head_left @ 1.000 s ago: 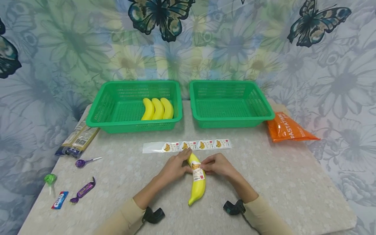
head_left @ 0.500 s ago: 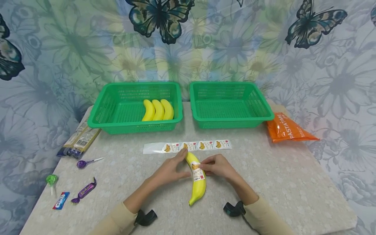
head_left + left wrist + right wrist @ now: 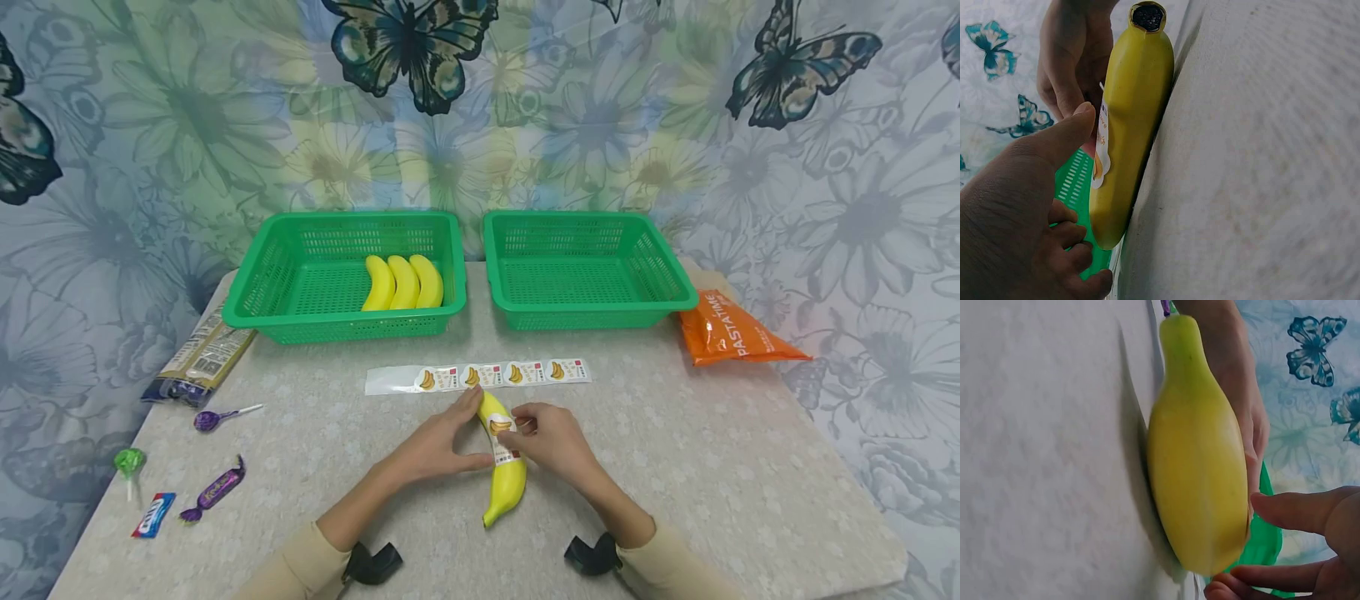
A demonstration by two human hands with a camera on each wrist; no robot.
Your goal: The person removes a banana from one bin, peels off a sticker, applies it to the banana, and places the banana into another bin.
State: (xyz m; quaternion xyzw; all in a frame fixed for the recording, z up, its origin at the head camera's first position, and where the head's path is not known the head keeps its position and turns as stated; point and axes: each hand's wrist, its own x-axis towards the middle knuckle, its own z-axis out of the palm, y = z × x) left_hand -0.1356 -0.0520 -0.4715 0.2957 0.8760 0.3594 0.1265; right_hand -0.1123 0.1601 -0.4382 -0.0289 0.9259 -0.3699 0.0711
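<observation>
Tabletop (image 3: 675,467): pale, speckled; carries everything listed below.
Banana (image 3: 504,467): lies flat on the tabletop between the two hands, nearest item to the person; long axis runs near to far, tip towards the person, stem end away.
Label (image 3: 504,437): white sticker with banana print, wrapped across the banana's middle.
Left hand (image 3: 438,442): on the banana's left side, fingers stretched along its far half, thumb against its flank; steadies rather than grips.
Right hand (image 3: 547,437): on the banana's right side, fingertips at the label's edge; appears to pinch it, though the contact is small in the head view.
Nearer hand: both are level with the label; neither is clearly closer.
Sticker strip (image 3: 480,376): just beyond the banana, lying left to right; four printed labels remain.
Sweets (image 3: 213,487): near left edge, well apart from the hands.
Left basket (image 3: 255,300): far side; holds three bananas (image 3: 405,282) side by side.
Right basket (image 3: 675,287): beside it; nothing visible inside.
Orange packet (image 3: 731,333): far right.
</observation>
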